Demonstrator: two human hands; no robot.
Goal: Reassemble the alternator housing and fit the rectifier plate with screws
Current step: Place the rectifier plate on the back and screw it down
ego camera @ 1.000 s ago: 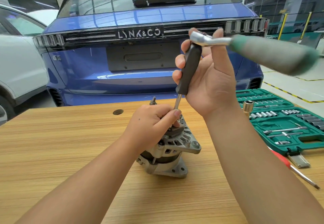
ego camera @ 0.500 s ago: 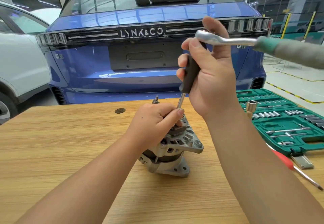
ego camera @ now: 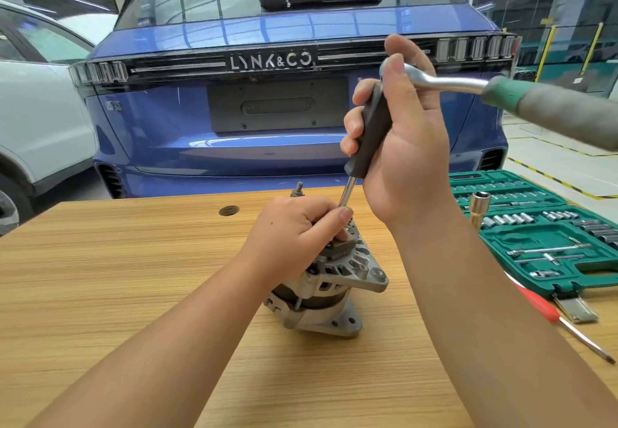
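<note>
Gripping alternator and driver, hands work beside socket case, red screwdriver.

The 2 forearms are bare, with no sleeves covering them. The left hand and right hand wear no gloves, rings or watches.

Left hand clenched low; right hand gripping, raised.

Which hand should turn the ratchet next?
Probably right: the right hand already grips the black-handled driver under the silver ratchet with green grip, while the left hand holds the grey metal alternator.
</note>
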